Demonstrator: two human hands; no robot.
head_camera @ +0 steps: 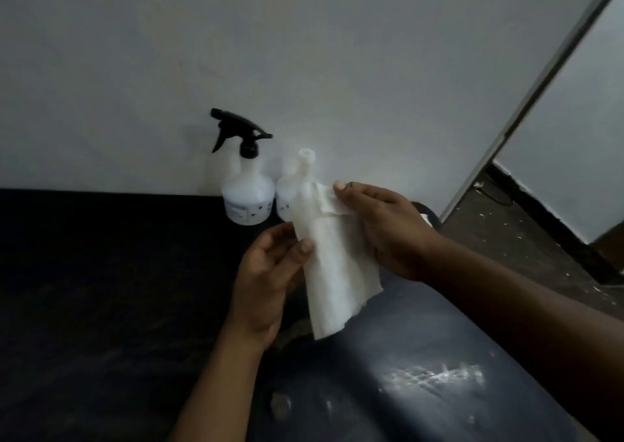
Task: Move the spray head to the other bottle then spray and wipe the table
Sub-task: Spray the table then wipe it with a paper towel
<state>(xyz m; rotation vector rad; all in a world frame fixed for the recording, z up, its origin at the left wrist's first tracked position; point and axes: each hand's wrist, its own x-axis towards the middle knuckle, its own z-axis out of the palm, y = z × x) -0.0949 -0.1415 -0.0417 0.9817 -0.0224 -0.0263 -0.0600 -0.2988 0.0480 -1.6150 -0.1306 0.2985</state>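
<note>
- The black spray head (241, 131) sat screwed on the left bottle (246, 195), which stood at the wall on the dark table (101, 272).
- Just beside it, the open-necked bottle (305, 164) stood partly hidden behind the paper towel (337, 266).
- The left hand (270, 283) pinched the towel's left edge, thumb against fingers (283, 239).
- The right hand (385, 229) pinched its upper corner.
- Risk: the thin towel could tear if tugged, or brush the capless bottle and tip it.

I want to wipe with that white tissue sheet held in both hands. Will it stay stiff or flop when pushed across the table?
The tissue sheet hangs limp and creased between the left hand and right hand, so it will probably flop and bunch up. It looks thin, so likely light and easily torn once wet.
</note>
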